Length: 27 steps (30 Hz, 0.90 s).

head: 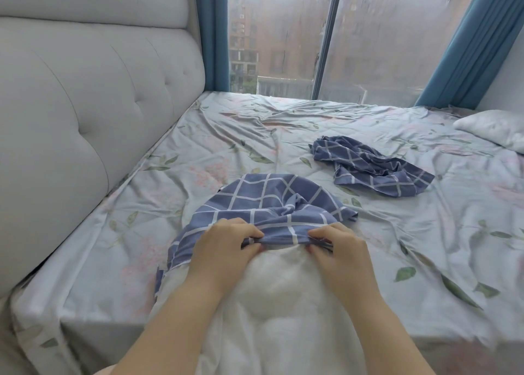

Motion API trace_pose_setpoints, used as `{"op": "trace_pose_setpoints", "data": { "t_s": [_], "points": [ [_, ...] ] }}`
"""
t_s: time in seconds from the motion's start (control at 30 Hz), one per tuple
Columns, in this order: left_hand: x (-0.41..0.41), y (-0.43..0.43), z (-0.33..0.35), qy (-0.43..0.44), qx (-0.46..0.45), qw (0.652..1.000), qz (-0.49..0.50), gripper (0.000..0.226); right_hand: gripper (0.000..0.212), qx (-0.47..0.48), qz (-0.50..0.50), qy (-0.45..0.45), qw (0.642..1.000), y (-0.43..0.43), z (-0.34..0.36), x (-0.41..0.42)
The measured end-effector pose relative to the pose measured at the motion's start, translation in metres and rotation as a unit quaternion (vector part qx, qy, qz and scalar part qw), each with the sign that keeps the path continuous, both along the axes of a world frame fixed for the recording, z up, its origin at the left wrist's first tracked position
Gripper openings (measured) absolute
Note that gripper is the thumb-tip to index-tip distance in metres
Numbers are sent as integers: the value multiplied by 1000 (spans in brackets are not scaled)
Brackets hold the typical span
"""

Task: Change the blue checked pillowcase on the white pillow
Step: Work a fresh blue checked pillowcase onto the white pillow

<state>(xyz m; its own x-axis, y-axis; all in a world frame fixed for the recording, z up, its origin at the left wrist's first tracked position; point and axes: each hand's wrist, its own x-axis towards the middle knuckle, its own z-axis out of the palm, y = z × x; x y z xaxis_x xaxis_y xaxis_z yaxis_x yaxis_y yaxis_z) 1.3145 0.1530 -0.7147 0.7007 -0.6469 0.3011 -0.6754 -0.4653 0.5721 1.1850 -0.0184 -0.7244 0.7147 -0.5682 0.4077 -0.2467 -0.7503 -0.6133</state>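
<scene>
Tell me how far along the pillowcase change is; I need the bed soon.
Looks done: one blue checked pillowcase lies crumpled, off any pillow, on the floral sheet. In hand: left hand and right hand pinch the open hem of another checked pillowcase covering only the white pillow's far end. Left: most of the pillow remains bare.

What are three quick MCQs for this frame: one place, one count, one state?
1. Where does the crumpled pillowcase lie?
A on the floor
B on the bed sheet, apart from the hands
C on the headboard

2. How many white pillows show?
A one
B two
C three

3. What are the hands doing?
A hanging free
B pinching the pillowcase hem
C holding a curtain

Key: B, it sits mid-bed; B, white pillow near, second pillow at right edge; B, left hand and right hand grip it.
</scene>
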Motion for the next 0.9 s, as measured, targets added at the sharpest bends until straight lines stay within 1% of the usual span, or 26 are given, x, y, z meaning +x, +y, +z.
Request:
{"op": "trace_pose_setpoints", "data": {
  "t_s": [0.03,0.07,0.13,0.17,0.23,0.33,0.4,0.53,0.6,0.7,0.8,0.83,0.9],
  "points": [
    [1,-3,-1,-4,6,1000,1,11,17,6,-13,0,1000,-1,0,2],
    [2,-5,-2,-2,10,1000,-4,12,16,8,-17,-1,1000,-1,-1,3],
    [4,-4,-2,21,7,1000,-17,25,17,14,-9,-11,1000,-1,1,3],
    [6,-2,0,36,2,999,-24,28,16,24,-1,-17,1000,-1,3,2],
    [7,3,-1,58,-5,997,-43,24,14,56,22,-22,998,0,8,-2],
    [2,9,0,76,-5,995,-67,37,16,100,57,-21,993,3,15,-10],
    [-2,11,-2,90,-4,993,-73,40,19,118,65,-13,991,5,18,-13],
    [-8,12,-3,107,11,991,-85,34,25,149,33,40,988,7,14,-12],
    [-12,13,-2,97,29,991,-88,35,27,143,19,71,987,8,14,-12],
    [-14,13,-3,66,61,993,-76,48,26,149,22,94,984,10,15,-13],
    [-13,9,-6,39,38,996,-70,61,17,172,45,100,979,12,17,-14],
    [-13,6,-8,28,23,997,-71,62,18,186,44,97,977,12,17,-14],
    [-12,-3,-10,12,8,997,-74,63,26,235,32,76,969,11,15,-10]
  ]
}}
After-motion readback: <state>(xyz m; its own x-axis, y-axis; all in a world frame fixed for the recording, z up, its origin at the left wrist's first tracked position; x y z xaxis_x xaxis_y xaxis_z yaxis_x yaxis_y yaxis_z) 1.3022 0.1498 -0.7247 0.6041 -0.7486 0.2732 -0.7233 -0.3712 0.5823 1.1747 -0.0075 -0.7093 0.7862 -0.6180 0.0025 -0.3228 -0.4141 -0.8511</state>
